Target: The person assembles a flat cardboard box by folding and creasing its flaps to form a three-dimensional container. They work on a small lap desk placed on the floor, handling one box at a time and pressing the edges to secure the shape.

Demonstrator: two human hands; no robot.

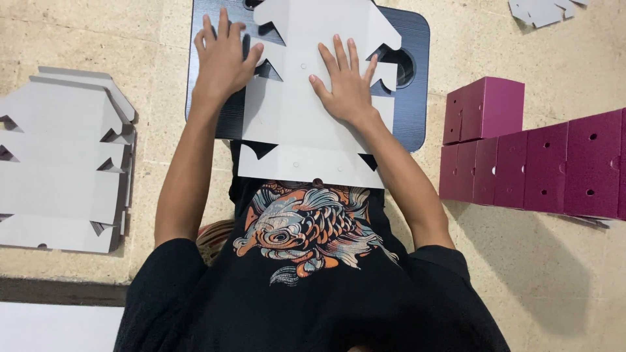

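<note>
A flat white die-cut cardboard blank (306,111) lies on a small dark lap table (414,98) in front of me. My left hand (223,55) rests flat with fingers spread on the blank's left edge, partly on the table top. My right hand (345,81) presses flat on the middle of the blank, fingers spread. Neither hand grips anything. The blank's near edge hangs over the table toward my black shirt.
A stack of the same white blanks (62,163) lies on the stone floor at the left. Several folded magenta boxes (541,156) stand in a row at the right. More white card pieces (544,10) lie at the top right.
</note>
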